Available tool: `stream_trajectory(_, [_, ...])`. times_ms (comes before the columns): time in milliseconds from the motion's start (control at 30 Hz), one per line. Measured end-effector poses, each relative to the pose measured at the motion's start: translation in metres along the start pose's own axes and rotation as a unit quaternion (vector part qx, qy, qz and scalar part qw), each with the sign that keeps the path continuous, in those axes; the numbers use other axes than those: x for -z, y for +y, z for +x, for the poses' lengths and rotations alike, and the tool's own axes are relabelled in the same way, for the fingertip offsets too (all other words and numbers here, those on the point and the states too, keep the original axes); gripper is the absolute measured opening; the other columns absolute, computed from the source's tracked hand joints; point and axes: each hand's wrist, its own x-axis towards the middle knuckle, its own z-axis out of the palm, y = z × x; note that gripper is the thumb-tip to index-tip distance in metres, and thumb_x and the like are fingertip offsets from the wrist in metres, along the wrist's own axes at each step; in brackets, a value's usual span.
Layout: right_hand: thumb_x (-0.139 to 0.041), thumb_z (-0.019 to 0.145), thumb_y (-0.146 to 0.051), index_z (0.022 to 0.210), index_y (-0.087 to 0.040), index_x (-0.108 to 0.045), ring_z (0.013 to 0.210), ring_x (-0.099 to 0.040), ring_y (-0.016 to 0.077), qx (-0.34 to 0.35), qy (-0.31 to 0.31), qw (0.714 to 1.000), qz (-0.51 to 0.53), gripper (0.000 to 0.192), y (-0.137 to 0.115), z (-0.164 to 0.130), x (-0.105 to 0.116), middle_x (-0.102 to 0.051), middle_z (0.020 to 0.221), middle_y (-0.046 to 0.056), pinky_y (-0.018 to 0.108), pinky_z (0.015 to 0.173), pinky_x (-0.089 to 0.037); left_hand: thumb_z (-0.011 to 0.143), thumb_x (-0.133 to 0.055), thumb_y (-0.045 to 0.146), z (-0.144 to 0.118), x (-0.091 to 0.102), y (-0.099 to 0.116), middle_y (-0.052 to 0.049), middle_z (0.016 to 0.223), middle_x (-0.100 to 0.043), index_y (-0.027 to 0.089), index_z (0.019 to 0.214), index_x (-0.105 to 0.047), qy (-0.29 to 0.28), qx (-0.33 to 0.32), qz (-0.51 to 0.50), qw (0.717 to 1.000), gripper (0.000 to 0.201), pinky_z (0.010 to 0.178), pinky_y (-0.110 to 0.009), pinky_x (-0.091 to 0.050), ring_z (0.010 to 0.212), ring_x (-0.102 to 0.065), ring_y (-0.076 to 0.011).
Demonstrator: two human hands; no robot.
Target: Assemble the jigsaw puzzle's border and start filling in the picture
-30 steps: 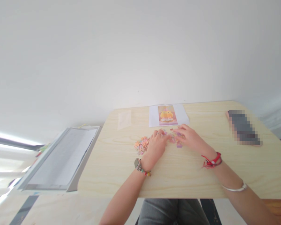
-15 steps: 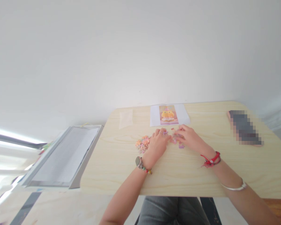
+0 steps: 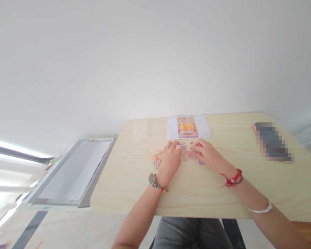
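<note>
Small jigsaw puzzle pieces in pink, purple and orange lie on the pale wooden table. My left hand (image 3: 171,158) rests between a heaped pile of pieces (image 3: 156,159) and a looser group of pieces (image 3: 188,154), its fingers bent and apart, hiding part of the pile. At the right side of the loose group is my right hand (image 3: 208,154), fingers apart and reaching over the pieces. Whether a piece sits under its fingertips is too small to see. A purple piece (image 3: 201,162) lies just below that hand.
Behind the pieces lies a creased paper sheet (image 3: 172,128) with a printed yellow figure. A thin whitish sheet (image 3: 140,131) is at the back left, a pixelated phone-like object (image 3: 273,141) at the right. Left of the table (image 3: 197,200) stands a lower surface with papers (image 3: 75,169).
My left hand has shifted slightly left, away from the right hand, uncovering more of the loose pieces. My right hand has moved a little within the same spot.
</note>
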Motion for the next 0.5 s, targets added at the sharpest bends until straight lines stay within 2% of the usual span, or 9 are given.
stream_trajectory(233, [-0.058,0.082,-0.023,0.087,-0.016,-0.069,0.078,-0.054,0.0196,-0.045,0.003,0.996,-0.079,0.014,-0.016,0.016,-0.018,-0.058,0.083,0.007,0.035,0.074,-0.041,0.082,-0.044,0.005,0.000,-0.002,-0.001,-0.007,0.116,-0.053,0.020,0.091,-0.066,0.014,0.012,0.000,1.000,0.029,0.080,-0.037,-0.048,0.104,-0.046,-0.0244])
stream_trajectory(367, [-0.062,0.078,-0.025,0.077,-0.014,-0.067,0.080,-0.055,0.0216,-0.078,0.008,0.988,-0.130,0.012,-0.019,0.022,-0.027,-0.059,0.082,0.007,0.036,0.075,-0.040,0.083,-0.045,0.009,0.001,-0.001,-0.002,-0.006,0.116,-0.053,0.020,0.091,-0.066,-0.004,0.014,-0.004,1.000,0.025,0.082,-0.035,-0.048,0.103,-0.046,-0.0237])
stream_trajectory(500, [-0.060,0.079,-0.023,0.077,-0.014,-0.065,0.079,-0.056,0.0206,-0.077,0.001,0.986,-0.150,0.010,-0.018,0.023,-0.029,-0.060,0.083,0.007,0.035,0.074,-0.039,0.082,-0.056,0.019,0.001,0.003,-0.001,-0.007,0.113,-0.053,0.019,0.091,-0.065,-0.030,0.014,-0.026,0.999,0.013,0.085,-0.035,-0.047,0.105,-0.046,-0.0241])
